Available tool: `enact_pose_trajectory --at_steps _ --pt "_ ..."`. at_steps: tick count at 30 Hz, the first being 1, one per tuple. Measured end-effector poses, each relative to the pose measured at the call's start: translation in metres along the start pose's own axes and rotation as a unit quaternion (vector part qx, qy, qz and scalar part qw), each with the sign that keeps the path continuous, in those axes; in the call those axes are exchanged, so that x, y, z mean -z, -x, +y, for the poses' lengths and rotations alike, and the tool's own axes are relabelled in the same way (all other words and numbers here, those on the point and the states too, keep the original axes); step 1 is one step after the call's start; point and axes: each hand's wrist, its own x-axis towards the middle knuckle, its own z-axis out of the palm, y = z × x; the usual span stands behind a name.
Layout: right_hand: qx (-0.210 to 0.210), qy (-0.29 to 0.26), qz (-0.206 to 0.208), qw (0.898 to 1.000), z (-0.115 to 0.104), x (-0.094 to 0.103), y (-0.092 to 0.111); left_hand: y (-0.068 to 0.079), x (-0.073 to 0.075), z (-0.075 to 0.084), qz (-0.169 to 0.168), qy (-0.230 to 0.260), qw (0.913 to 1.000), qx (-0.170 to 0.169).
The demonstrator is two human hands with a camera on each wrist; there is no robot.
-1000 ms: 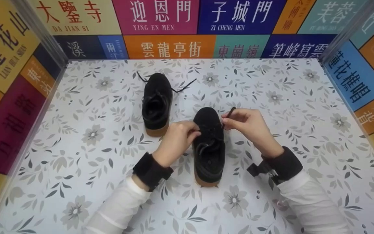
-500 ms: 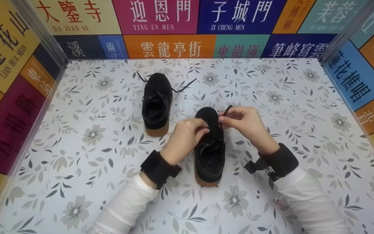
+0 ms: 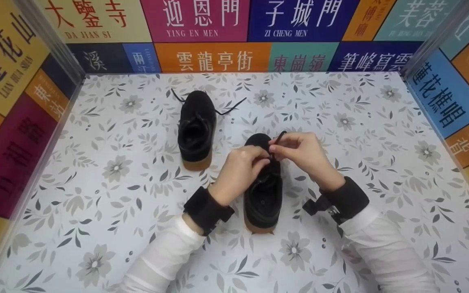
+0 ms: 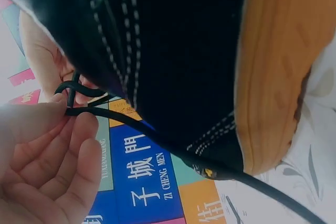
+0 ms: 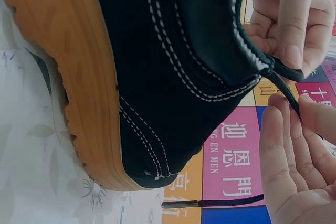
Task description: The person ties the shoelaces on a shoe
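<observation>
Black sneaker [image 3: 262,203] with a tan sole stands on the patterned sheet, toe away from me. Over its laced front my left hand [image 3: 238,173] pinches a black shoelace [image 4: 131,121] between thumb and finger. Close beside it, my right hand [image 3: 303,154] pinches lace too; a short piece sticks up above its fingers. In the left wrist view the lace bends into a small loop by the fingertips, and a long end runs past the toe. The right wrist view shows a lace end [image 5: 226,202] with its tip hanging below the right hand.
A second black sneaker [image 3: 197,126] stands to the left and farther back, its two lace ends spread out loose on the floral sheet [image 3: 364,122]. Colourful panels with lettering [image 3: 214,57] wall in the back and both sides.
My left hand has moved right across the front of the sneaker, and my right hand has shifted left, bringing the fingertips together over the laces. The second sneaker has stayed put.
</observation>
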Motion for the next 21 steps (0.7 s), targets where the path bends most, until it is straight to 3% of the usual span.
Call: enact_pose_trajectory --at_steps 21 --pt "-0.014 0.006 0.012 1.000 -0.001 -0.010 -0.003 0.001 -0.016 0.002 0.071 0.025 0.9971 0.004"
